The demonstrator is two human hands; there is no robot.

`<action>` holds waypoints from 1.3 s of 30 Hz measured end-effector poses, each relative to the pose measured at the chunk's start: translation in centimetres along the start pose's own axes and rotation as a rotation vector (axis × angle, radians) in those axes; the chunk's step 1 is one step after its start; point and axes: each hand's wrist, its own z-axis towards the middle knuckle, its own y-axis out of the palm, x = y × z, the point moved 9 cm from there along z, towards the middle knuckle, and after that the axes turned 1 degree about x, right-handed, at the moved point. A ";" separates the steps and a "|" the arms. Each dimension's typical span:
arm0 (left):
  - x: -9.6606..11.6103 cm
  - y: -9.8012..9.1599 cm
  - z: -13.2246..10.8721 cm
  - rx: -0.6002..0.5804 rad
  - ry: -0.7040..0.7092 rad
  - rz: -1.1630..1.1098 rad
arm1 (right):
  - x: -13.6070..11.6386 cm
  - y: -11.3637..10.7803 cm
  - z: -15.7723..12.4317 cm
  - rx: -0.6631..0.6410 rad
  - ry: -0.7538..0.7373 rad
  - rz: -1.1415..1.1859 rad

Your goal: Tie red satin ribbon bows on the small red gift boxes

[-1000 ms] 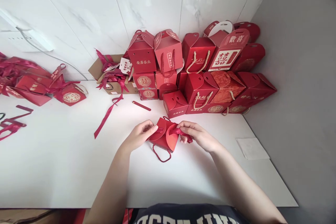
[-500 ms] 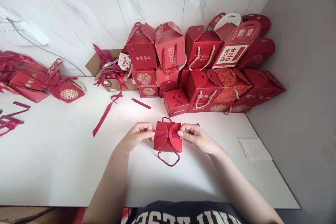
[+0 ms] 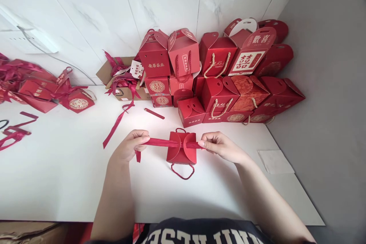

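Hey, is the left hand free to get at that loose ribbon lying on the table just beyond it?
Probably not right away. The left hand is pinching the ribbon threaded through the small red box. The loose ribbon lies close on bare table, nothing between.

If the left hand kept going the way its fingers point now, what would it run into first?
The left hand, pinching the ribbon, points right along it. The small red box that the ribbon is threaded through looks like the first thing in that line, with the right hand beyond it. Depth is hard to judge.
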 end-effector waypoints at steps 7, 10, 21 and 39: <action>2.0 -0.6 -0.9 0.053 0.100 -0.042 | -1.3 -0.3 -0.9 -0.043 0.008 -0.056; 3.6 0.4 -1.2 0.018 0.151 -0.055 | -2.9 -1.3 -1.4 0.002 -0.037 -0.096; 7.6 3.8 -0.5 -0.111 0.181 -0.017 | -9.1 -1.5 -1.4 0.108 -0.247 -0.034; 17.9 8.0 -1.5 0.117 0.580 0.107 | -16.2 -2.8 -0.8 0.307 -0.462 0.094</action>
